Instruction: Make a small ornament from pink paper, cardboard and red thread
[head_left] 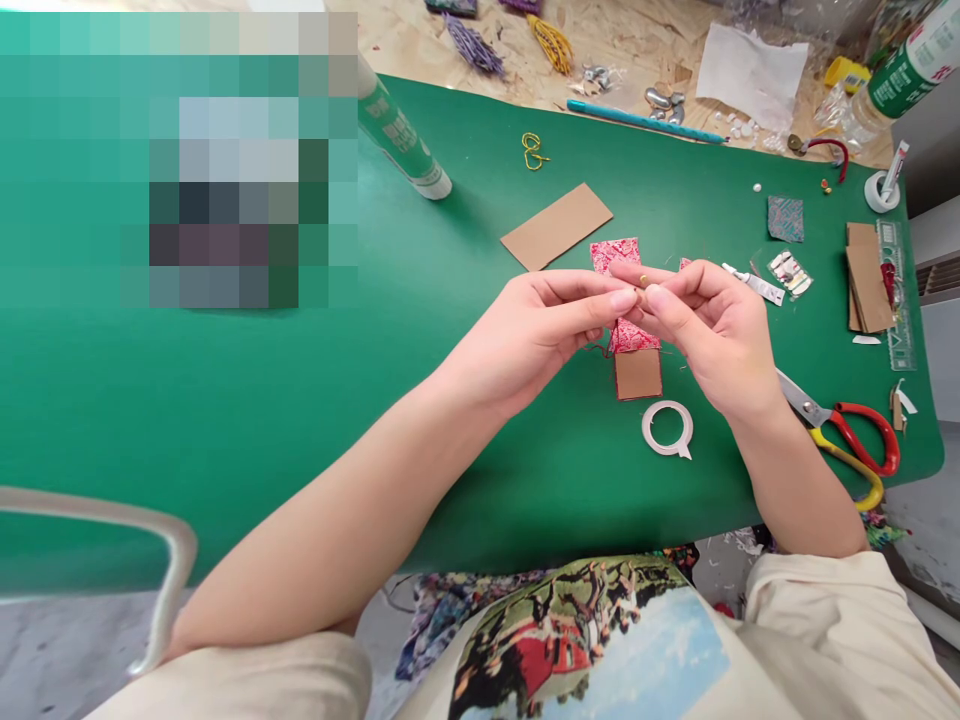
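Observation:
Thumb and fingertips of my left hand (555, 325) are pinched together and meet those of my right hand (712, 325), also pinched, above the table. A tiny gold-coloured piece (643, 280) shows at the meeting fingertips; its kind is too small to make out. Dark red thread (598, 350) hangs just under my left fingers. Below the hands lie red-and-white patterned fabric pieces (615, 252), partly hidden by the fingers. A brown cardboard square (638, 375) with a dark red edge adjoins the lower fabric. Nearer me is a roll of white tape (667, 430).
Scissors (862, 440) with red and yellow handles lie beside my right forearm. A cardboard rectangle (556, 227), a glue tube (754, 284), cardboard strips (870, 278) and a clear ruler (896, 295) are on the green mat (300, 400). A green-and-white tube (405, 140) stands behind. A blue pencil (645, 120) lies farther back.

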